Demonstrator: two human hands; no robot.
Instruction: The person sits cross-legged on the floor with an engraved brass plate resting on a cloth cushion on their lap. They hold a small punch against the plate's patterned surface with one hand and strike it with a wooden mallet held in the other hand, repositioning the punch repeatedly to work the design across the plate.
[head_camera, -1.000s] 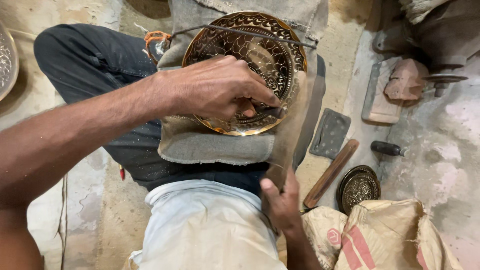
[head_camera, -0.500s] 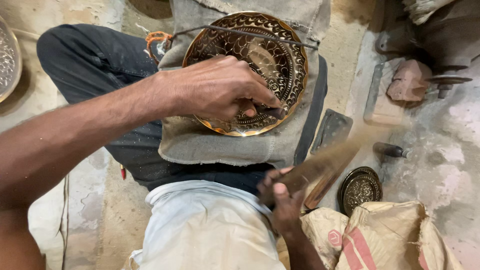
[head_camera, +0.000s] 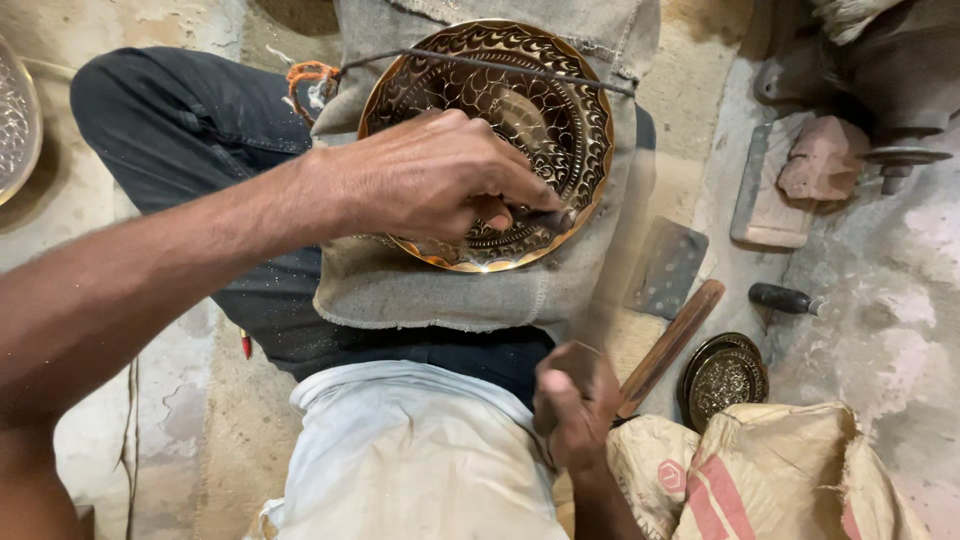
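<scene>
Here a large round brass plate (head_camera: 500, 130) is seen resting on a grey cloth pad (head_camera: 420, 290) laid over the person's lap, held there by a thin cord (head_camera: 520, 68) stretched across its upper part. Nearly all of the plate's face is already covered with engraved scrolls and bands, so the work is judged to be far along; only the patch under the tool seems left, though part of it is hidden by the hand. The left hand (head_camera: 430, 180) is clenched around a small chisel (head_camera: 545, 215), whose tip is set on the plate near its lower right rim. The right hand (head_camera: 575, 405) is closed on a wooden mallet (head_camera: 665, 345) lower down, beside a smaller dark engraved dish (head_camera: 722, 378) and a sack (head_camera: 770, 480).
</scene>
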